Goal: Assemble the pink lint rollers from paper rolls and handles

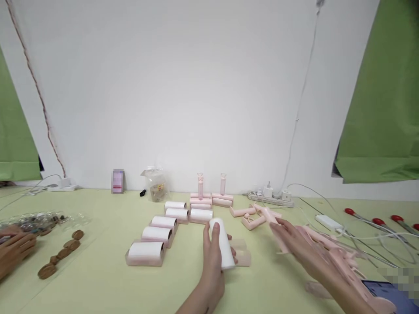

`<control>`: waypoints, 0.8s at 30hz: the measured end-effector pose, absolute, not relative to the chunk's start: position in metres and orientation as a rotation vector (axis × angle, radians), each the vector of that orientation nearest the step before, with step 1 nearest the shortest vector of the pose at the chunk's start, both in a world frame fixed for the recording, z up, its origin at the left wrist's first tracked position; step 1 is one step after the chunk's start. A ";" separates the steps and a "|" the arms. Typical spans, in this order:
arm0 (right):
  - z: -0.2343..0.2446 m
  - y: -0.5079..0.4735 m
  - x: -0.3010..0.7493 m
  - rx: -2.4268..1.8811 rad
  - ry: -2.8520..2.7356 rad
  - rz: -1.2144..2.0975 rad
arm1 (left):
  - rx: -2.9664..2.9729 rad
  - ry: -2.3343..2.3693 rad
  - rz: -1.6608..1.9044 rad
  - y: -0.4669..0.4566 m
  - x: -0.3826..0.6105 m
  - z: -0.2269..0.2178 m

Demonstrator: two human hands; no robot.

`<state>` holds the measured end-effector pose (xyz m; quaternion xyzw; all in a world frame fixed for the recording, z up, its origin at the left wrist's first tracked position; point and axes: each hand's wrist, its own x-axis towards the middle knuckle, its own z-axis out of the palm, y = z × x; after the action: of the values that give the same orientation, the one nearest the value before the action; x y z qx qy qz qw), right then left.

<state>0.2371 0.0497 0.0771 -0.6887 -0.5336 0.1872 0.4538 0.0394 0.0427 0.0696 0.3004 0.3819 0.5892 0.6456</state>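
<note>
My left hand is wrapped round a white paper roll, tilted, with the thumb along its side. Behind that hand, pale pink translucent covers lie on the table. On the right, my right hand has its fingers closed on a pink plastic piece that looks like a handle; part of it is hidden under the hand. Beyond it lie pink bent handles. White rolls seated in pink translucent covers lie in a slanting row left of my left hand.
Stacked pink pieces and upright pink parts stand near the wall. A power strip with cables, red-tipped rods and a pile of pink parts are right. Another person's hand rests left, near brown discs.
</note>
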 end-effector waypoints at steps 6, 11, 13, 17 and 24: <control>0.065 0.016 0.169 -1.253 -1.268 1.008 | 0.618 0.770 1.441 0.036 0.065 0.072; 0.047 0.003 0.149 -1.194 -1.207 1.042 | 0.636 0.801 1.387 0.026 0.070 0.056; 0.042 0.003 0.151 -1.223 -1.231 1.037 | 0.654 0.794 1.355 0.023 0.068 0.053; 0.037 0.003 0.155 -1.282 -1.306 0.909 | 0.694 0.781 1.320 0.019 0.066 0.047; 0.042 -0.003 0.154 -1.351 -1.524 0.511 | 0.922 0.836 1.298 0.014 0.066 0.048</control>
<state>0.1542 -0.0027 0.0416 -0.5581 -0.6294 0.2111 0.4978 0.0656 0.0139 0.0479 0.4015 0.3640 0.5650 0.6222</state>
